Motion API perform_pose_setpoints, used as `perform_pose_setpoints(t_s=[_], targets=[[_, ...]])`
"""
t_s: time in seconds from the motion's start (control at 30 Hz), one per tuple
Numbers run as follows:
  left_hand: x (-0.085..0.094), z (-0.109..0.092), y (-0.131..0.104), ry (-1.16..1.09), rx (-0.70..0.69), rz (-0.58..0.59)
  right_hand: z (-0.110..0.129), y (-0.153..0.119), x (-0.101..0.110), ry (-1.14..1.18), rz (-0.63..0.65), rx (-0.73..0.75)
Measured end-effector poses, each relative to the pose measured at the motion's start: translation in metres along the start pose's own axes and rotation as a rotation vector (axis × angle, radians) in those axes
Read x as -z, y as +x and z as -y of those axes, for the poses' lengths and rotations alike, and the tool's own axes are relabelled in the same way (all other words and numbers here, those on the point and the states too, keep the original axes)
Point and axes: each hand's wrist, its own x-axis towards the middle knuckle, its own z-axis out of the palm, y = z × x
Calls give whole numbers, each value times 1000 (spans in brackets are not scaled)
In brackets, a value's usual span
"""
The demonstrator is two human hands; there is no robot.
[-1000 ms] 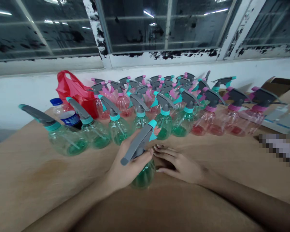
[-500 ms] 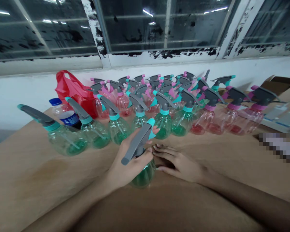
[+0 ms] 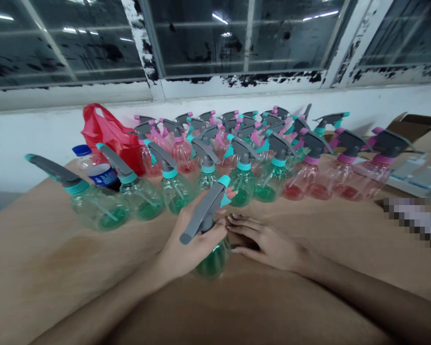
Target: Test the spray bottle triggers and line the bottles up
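Barely shifted, left hand (image 3: 187,242) keeps fingers (image 3: 216,232) closed around green spray bottle (image 3: 212,262).

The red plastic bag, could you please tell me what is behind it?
White wall shows behind the red plastic bag, above and around its handles; anything hidden directly behind its body cannot be seen.

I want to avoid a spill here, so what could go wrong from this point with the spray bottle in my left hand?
The left hand grips the green spray bottle high, around its neck, so the rounded body could swing or tip if bumped.
The row ahead stands close: pushed forward, this bottle might knock the clear green spray bottle behind it.
The right hand rests beside the bottle and may nudge it.
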Motion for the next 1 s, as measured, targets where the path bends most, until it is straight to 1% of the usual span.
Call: perform_pose_setpoints(t_s=[0.2,0.4,0.5,0.67,0.87,1.0], targets=[[2,-3,-1,25,14,-2,-2,0,-1,-7,18,8],[3,-6,-1,20,-17,13,-1,0,-1,0,6,-3],[3,-5,-2,45,-22,-3,-1,0,-1,10,5,7],[4,-2,-5,125,18,-38,-1,0,-1,17,-5,13],[5,1,-3,41,20,-31,0,0,-2,-2,-13,14],[5,0,-3,81,0,-29,-1,0,-1,-4,2,16]])
